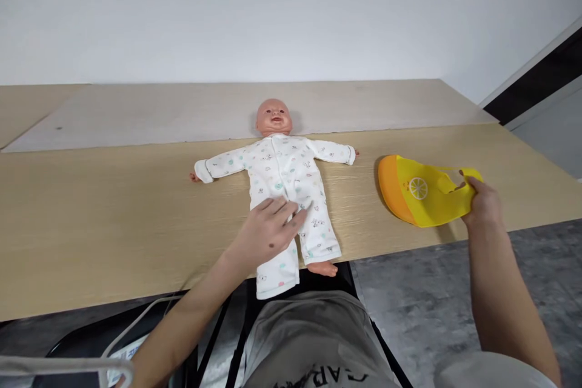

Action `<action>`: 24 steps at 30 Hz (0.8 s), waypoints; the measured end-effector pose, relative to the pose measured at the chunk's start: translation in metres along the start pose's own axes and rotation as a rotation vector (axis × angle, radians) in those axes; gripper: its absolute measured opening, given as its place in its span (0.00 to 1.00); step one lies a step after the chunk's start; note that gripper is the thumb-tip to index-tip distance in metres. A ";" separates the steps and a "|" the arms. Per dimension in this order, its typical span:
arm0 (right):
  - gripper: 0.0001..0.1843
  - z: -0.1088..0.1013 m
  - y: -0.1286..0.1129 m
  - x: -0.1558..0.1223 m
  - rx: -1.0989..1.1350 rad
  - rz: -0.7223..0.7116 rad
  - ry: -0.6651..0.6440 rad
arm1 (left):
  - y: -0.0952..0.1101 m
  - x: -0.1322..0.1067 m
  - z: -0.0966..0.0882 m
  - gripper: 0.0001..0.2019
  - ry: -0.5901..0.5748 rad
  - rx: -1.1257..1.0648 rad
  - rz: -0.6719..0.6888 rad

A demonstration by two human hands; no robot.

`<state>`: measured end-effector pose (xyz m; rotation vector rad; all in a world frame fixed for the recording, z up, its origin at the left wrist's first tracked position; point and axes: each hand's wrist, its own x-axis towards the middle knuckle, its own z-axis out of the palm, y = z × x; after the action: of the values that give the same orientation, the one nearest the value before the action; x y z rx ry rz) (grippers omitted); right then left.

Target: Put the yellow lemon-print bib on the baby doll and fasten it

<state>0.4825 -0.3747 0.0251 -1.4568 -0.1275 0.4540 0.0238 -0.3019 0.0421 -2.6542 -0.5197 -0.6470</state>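
A baby doll [273,118] lies on its back on the table, arms stretched out to both sides. It wears a white patterned sleepsuit [284,163], and one bare foot shows at the table's near edge. My left hand [273,227] is over the doll's lower body, fingers somewhat spread and bent, holding nothing; whether it touches the cloth I cannot tell. To the right, my right hand [484,203] grips the neck end of a yellow baby bib [434,194]. The bib has an orange pocket at its left end and a white citrus-slice print.
The wooden table [136,218] runs across the view, with a greyish board [182,112] along its back against a white wall [273,18]. At the lower left are a black chair [86,333] and a pale cable [136,321]. Grey floor shows at the right.
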 end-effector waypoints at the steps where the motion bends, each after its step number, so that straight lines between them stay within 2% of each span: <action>1: 0.11 0.001 -0.003 0.000 -0.005 -0.013 -0.009 | 0.001 0.007 0.001 0.12 -0.043 0.060 -0.035; 4: 0.10 0.010 -0.021 -0.006 -0.027 -0.050 -0.041 | 0.001 0.027 0.004 0.09 -0.146 0.190 -0.103; 9: 0.11 0.047 -0.065 -0.039 -0.008 -0.151 -0.080 | -0.001 0.031 -0.002 0.08 -0.077 0.158 -0.064; 13: 0.12 0.092 -0.094 -0.073 0.006 -0.372 -0.325 | -0.002 0.031 0.003 0.13 -0.153 0.204 -0.105; 17: 0.12 0.133 -0.115 -0.104 -0.032 -0.441 -0.529 | -0.003 0.040 0.014 0.12 -0.208 0.190 -0.082; 21: 0.12 0.167 -0.135 -0.140 0.098 -0.512 -0.758 | 0.000 0.042 -0.002 0.11 -0.213 0.050 -0.078; 24: 0.10 0.194 -0.149 -0.176 0.187 -0.486 -0.977 | -0.010 0.032 -0.019 0.10 -0.295 -0.270 -0.026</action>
<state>0.2865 -0.2673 0.2278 -0.8678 -1.1556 0.7138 0.0393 -0.2931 0.0760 -3.0263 -0.5823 -0.3521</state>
